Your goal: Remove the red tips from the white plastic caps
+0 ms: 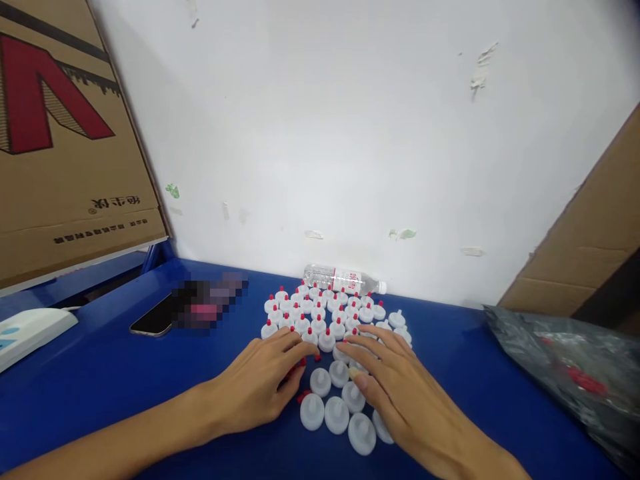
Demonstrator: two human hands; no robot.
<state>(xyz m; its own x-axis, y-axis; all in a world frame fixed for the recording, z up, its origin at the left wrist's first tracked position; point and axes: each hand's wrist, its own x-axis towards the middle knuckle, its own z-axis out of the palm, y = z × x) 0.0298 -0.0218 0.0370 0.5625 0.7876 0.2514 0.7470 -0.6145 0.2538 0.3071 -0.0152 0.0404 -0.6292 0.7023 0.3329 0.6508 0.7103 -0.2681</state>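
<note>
My left hand (267,373) is curled over the blue table, its thumb and fingers bent around small red tip caps (296,368). A loose red cap lies just under its index fingertip, and more lie below the thumb. To the right, my right hand (393,380) has its fingers spread over round white nozzle lids (339,374), with fingertips and thumb touching or close above some of them. White lids without red tips (337,415) sit in front of and between the hands. Behind them stand several rows of white lids topped with red tips (319,324). My right hand hides some lids.
A clear plastic bottle (343,279) lies against the white wall. On the left are a phone (153,317), a blurred patch, a white power strip (35,330) and a large carton (75,167). A dark plastic bag (560,373) with red pieces lies on the right.
</note>
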